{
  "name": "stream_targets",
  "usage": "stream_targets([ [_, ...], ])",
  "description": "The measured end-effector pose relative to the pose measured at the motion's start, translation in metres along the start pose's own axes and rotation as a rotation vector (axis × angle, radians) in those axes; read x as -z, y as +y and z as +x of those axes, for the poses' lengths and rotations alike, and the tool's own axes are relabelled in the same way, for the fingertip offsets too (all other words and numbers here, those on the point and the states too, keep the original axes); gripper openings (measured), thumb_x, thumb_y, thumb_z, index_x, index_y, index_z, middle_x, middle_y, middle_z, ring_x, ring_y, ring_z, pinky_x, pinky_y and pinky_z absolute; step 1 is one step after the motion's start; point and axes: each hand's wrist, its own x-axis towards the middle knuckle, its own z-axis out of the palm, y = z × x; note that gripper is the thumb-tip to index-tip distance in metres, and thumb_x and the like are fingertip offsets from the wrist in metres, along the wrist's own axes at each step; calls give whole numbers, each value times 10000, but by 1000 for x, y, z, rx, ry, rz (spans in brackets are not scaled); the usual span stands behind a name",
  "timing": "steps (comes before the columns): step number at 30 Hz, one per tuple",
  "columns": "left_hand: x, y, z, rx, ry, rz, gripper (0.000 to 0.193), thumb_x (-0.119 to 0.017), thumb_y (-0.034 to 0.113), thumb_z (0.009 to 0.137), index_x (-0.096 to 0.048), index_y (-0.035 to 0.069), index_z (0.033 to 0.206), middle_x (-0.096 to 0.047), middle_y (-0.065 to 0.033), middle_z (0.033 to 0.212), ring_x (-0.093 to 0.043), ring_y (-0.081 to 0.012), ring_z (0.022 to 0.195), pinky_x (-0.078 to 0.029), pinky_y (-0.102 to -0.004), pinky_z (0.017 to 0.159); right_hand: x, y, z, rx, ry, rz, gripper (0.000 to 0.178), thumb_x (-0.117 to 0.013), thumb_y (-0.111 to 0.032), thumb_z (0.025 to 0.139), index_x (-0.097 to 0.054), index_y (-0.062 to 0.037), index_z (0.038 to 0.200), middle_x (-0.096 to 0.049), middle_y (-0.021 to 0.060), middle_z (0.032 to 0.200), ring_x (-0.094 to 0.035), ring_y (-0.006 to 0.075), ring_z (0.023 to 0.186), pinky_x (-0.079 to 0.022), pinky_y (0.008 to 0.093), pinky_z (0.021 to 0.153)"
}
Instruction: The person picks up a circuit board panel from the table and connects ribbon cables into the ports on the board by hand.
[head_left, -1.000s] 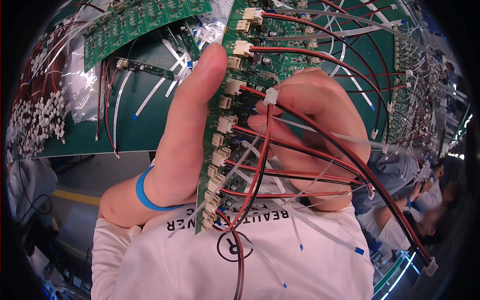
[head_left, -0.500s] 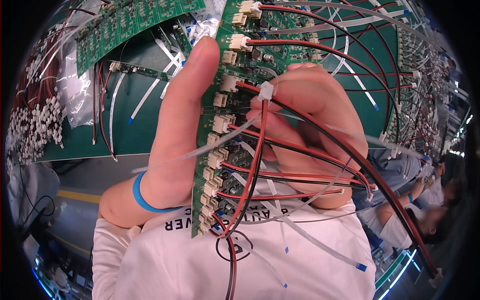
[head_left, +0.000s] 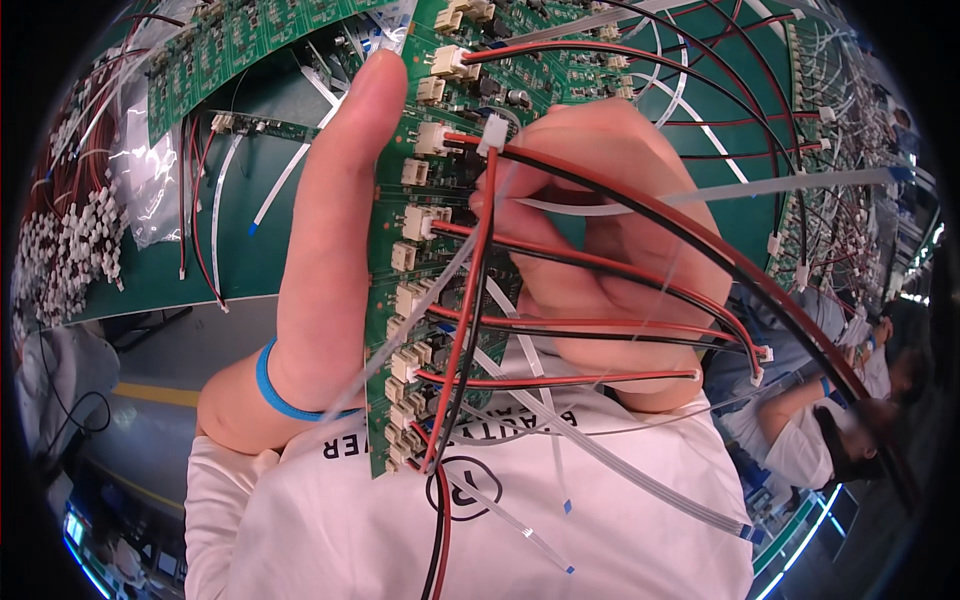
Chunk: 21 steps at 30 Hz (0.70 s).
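My left hand (head_left: 335, 230), with a blue band (head_left: 275, 390) round its wrist, grips a long green circuit board (head_left: 392, 310). Its thumb lies along the board's left edge; the other fingers are hidden behind. Cream connectors (head_left: 428, 140) line the board, several with red-and-black wire pairs (head_left: 600, 262) plugged in. My right hand (head_left: 620, 230) is closed at the board's right side, thumb and forefinger pinched near its surface. From that pinch a white flat ribbon cable (head_left: 740, 188) runs right to a blue-tipped end. A white plug (head_left: 493, 134) on a wire pair hangs just before the fingertips.
On the green table (head_left: 250, 270) lie another circuit-board panel (head_left: 230, 60), clear plastic bags (head_left: 155, 190) and loose ribbon cables. Bundled wires with white plugs (head_left: 75, 240) hang at far left. More wired boards (head_left: 800, 180) stand at right. A co-worker (head_left: 800, 430) sits at lower right.
The board and both hands have shifted a little left. The ribbon cable's free end has swung upward on the right. The white plug has moved left along with the board.
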Motion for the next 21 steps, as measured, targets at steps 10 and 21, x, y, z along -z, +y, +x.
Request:
stream_targets([
  [10,-9,-1,-7,-9,81,54,600,-470,165,902,-145,97,1402,-401,-175,1292,-475,-260,1122,-383,-394,965,9,-2,4,29,-163,-119,258,-735,-10,561,-595,-94,761,-576,14,698,-569,178,629,-428,282,631],
  [21,-19,-5,-4,-13,234,189,646,-487,223,900,-108,83,1404,-379,-191,1311,-470,-284,1132,-396,-412,952,12,5,6,348,-62,-246,214,-736,-52,589,-601,-95,751,-587,13,709,-569,186,640,-408,298,648],
])
